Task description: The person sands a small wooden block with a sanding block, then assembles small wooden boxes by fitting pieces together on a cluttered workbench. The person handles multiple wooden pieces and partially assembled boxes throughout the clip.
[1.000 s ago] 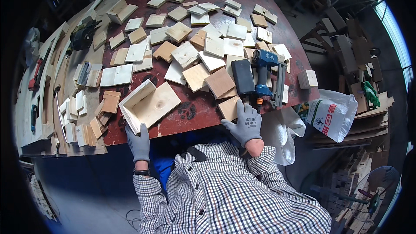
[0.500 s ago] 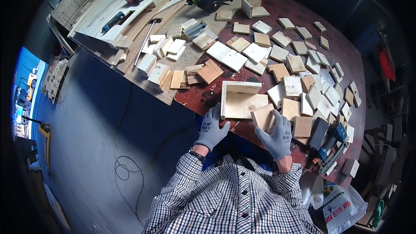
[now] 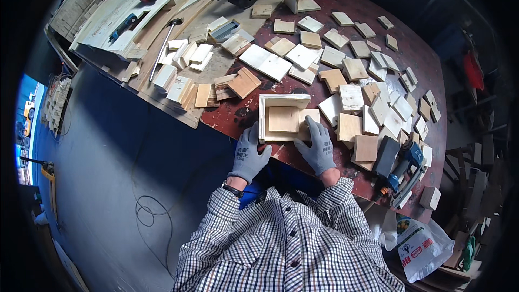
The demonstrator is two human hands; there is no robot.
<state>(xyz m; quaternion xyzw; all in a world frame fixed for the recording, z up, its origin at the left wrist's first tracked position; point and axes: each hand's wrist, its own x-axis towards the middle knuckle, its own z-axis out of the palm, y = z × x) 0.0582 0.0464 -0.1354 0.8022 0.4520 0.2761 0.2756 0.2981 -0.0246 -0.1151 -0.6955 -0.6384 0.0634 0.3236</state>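
An open, three-piece corner of pale wood (image 3: 286, 101) is set at the near edge of the tabletop (image 3: 230, 112), its upright walls joined at 9 and 12 o'clock of a flat base. Inside, a small tan rectangular board (image 3: 284, 119) is placed over the base, with bare wood exposed towards 3 o'clock.
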